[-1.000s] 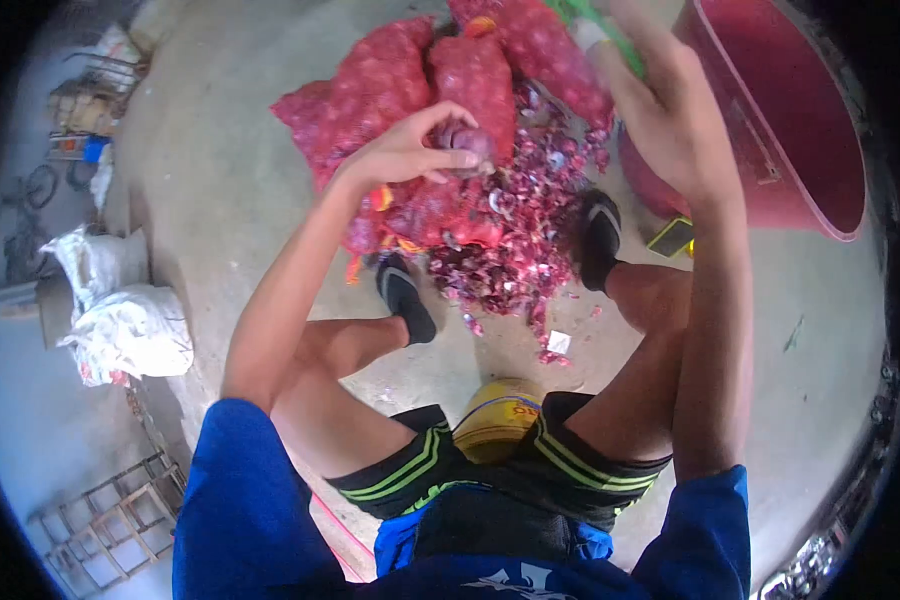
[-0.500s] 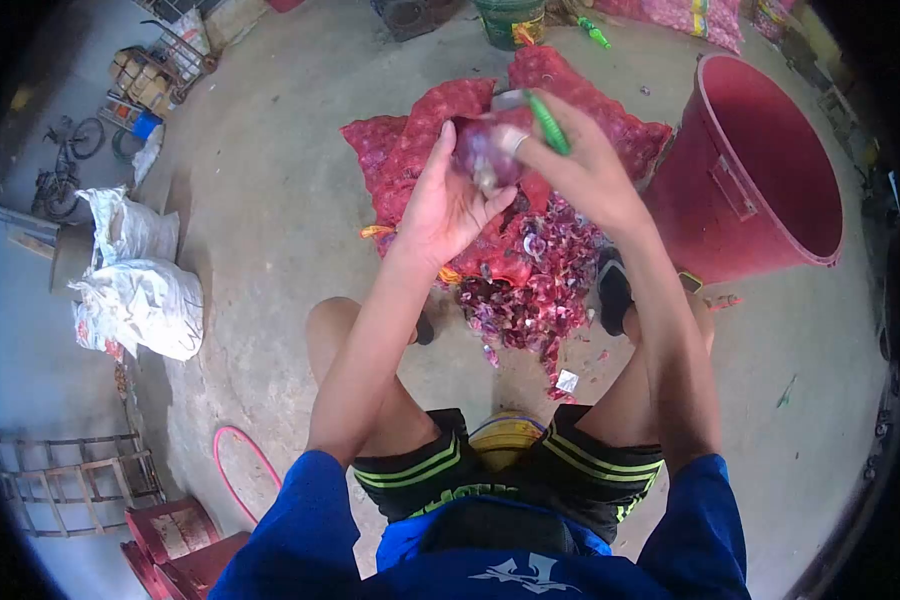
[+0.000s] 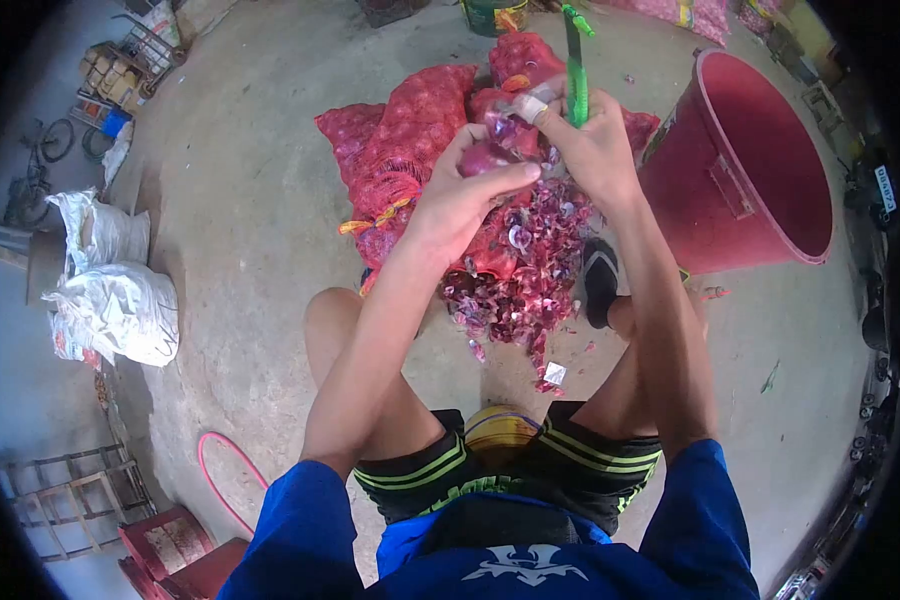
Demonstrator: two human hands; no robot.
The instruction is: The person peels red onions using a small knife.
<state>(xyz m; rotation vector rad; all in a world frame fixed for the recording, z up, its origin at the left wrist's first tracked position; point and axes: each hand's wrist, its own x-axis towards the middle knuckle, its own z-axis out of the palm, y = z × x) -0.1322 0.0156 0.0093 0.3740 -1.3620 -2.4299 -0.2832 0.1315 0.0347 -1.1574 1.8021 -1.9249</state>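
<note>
Both hands have moved a little up and away from the body since the picture before, and the green knife [image 3: 576, 70] now points straight up. The red onion [image 3: 490, 155] sits above the pile of red peels [image 3: 525, 260], held in the grip of the left hand [image 3: 460, 195]. The right hand [image 3: 590, 145] is clenched around the knife, touching the onion. Behind the onion lie red net sacks [image 3: 410, 135]. Right of it stands a big red tub [image 3: 750, 160].

Bare concrete floor [image 3: 240, 230] lies open to the left; red mesh onion sacks [image 3: 400, 140] crowd ahead, a tilted red tub [image 3: 760, 150] walls the right, peelings [image 3: 520, 270] underneath.
</note>
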